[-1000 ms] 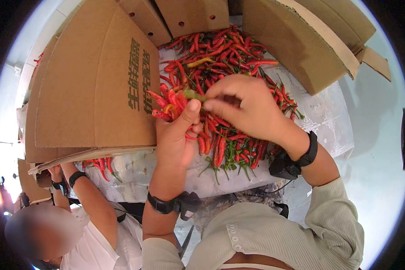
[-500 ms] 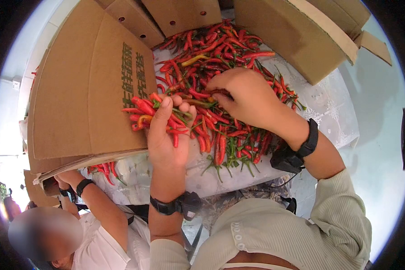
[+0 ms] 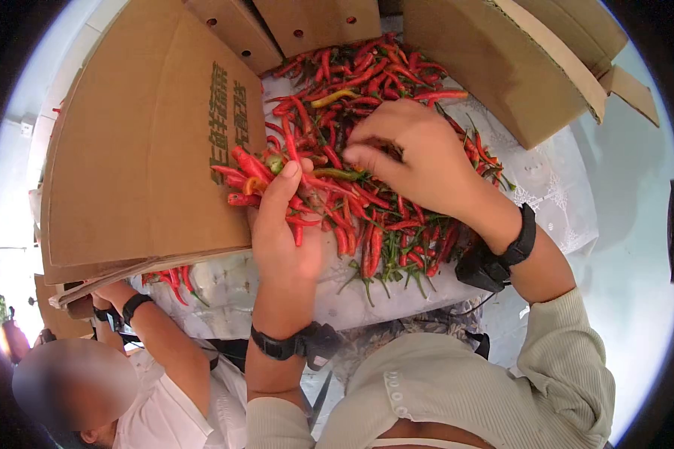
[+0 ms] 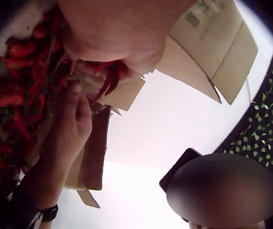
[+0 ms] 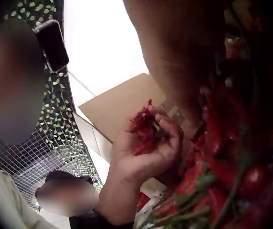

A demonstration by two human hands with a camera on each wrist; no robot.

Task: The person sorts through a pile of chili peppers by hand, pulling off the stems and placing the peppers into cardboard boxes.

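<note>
In the head view my left hand (image 3: pixel 284 232) holds a bunch of red chillies (image 3: pixel 251 173), the thumb laid across them; in the right wrist view the same hand (image 5: pixel 143 155) is curled round the bunch (image 5: pixel 145 133). My right hand (image 3: pixel 427 161) is over the chilli pile (image 3: pixel 382 75), fingers bent, thumb near the forefinger. Whether it pinches a chilli is hidden in the head view. The left wrist view shows my right hand (image 4: pixel 72 119) close to the pile (image 4: pixel 12 95), its fingertips partly covered. A yellowish-green chilli (image 3: pixel 337 173) lies between the hands.
A printed cardboard box (image 3: pixel 142 150) stands at the left and another box (image 3: pixel 502 75) at the back right. Further boxes (image 3: pixel 322 22) stand behind the pile. At the lower left another person (image 3: pixel 172 359) works beside some chillies (image 3: pixel 174 283). A patterned white cover (image 3: pixel 554 187) lies under the pile.
My left hand moved left with its chillies away from my right hand, then slightly back right. The greenish chilli between both hands a second ago is not there now. My right hand shifted slightly.
</note>
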